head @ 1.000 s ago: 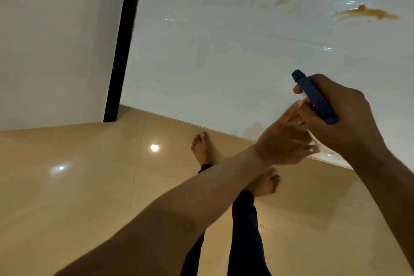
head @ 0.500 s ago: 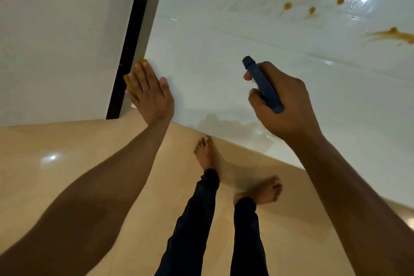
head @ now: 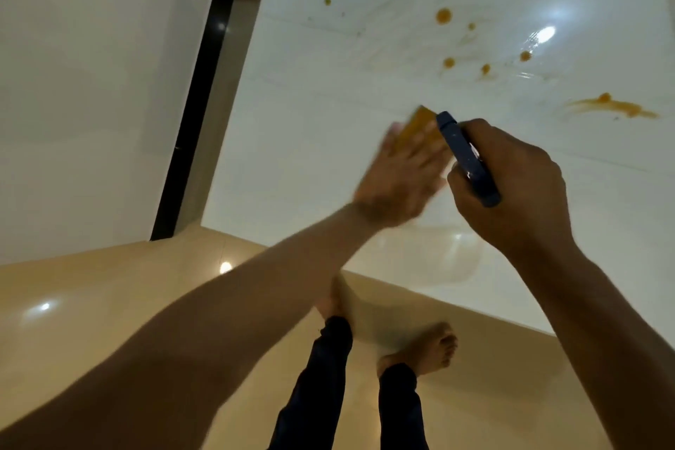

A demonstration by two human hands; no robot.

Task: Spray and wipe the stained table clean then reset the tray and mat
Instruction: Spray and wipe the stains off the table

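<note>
Yellow cloth under flat L hand, R hand gripping sprayer

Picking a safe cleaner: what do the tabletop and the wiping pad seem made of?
Table: glossy white, likely glass or lacquered laminate; it mirrors lamp glare. Yellow wiping pad under the left hand: probably sponge or cloth, blurred, so uncertain.
</note>
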